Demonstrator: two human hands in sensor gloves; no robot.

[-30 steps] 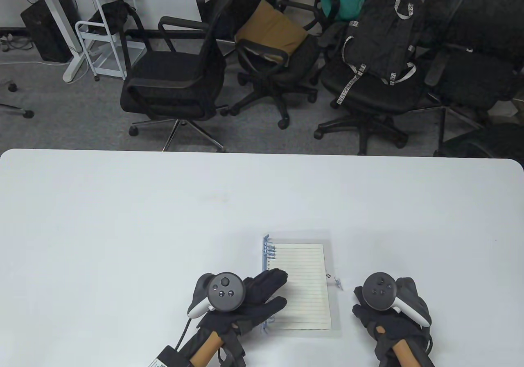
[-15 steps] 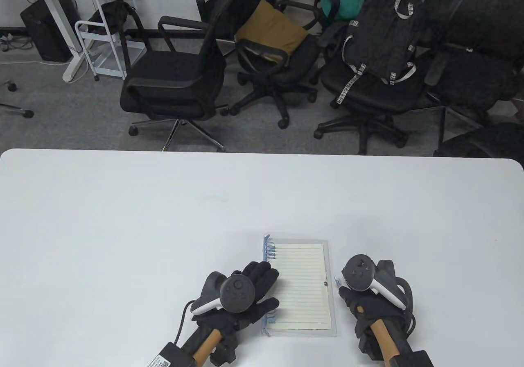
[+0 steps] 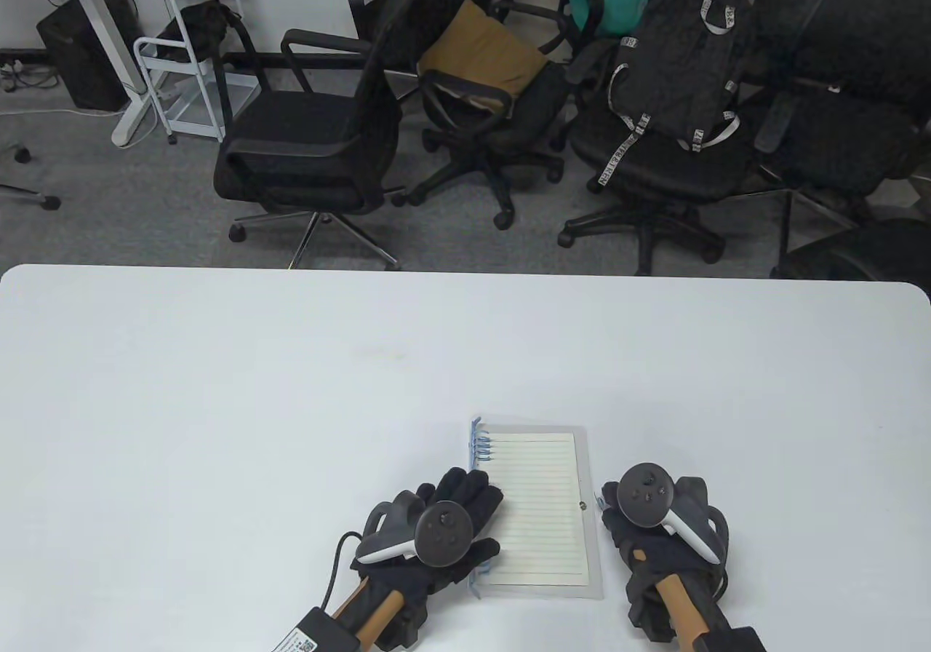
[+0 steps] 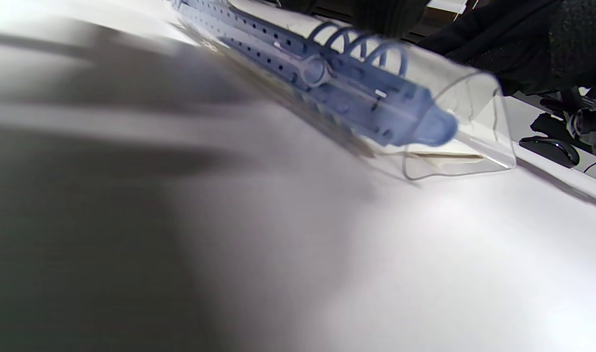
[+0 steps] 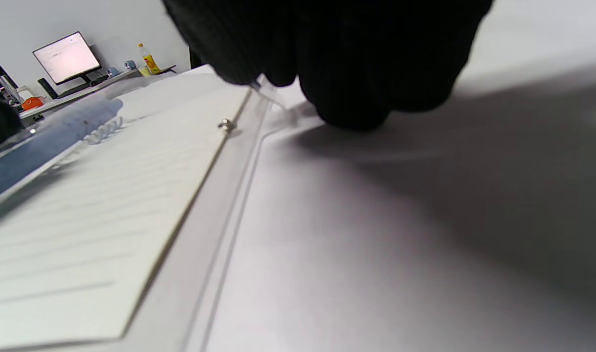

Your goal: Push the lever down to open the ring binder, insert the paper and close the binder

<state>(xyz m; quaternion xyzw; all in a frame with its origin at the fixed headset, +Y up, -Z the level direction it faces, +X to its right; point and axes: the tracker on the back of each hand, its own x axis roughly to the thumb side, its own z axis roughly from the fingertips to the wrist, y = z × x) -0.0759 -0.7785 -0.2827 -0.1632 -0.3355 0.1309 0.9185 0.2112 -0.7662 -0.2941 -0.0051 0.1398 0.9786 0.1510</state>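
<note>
The ring binder (image 3: 593,463) lies flat near the table's front edge, under a clear cover (image 4: 478,122). Lined paper (image 3: 542,514) sits inside it. The blue ring spine (image 3: 478,448) runs down its left side, with a rounded lever end (image 4: 439,128) at one tip. My left hand (image 3: 465,499) rests with straight fingers across the spine and the paper's left margin. My right hand (image 3: 617,528) is at the binder's right edge, its curled fingers (image 5: 351,58) bunched on the clear closure tab (image 5: 266,95) beside the metal snap (image 5: 225,125).
The white table (image 3: 218,390) stretches far to the left and back of the binder. Several black office chairs (image 3: 305,142) and a black backpack (image 3: 676,62) stand beyond the far edge.
My right hand has moved left from the bare table to the binder's right edge and closed on the tab. My left hand has shifted slightly but stays on the spine.
</note>
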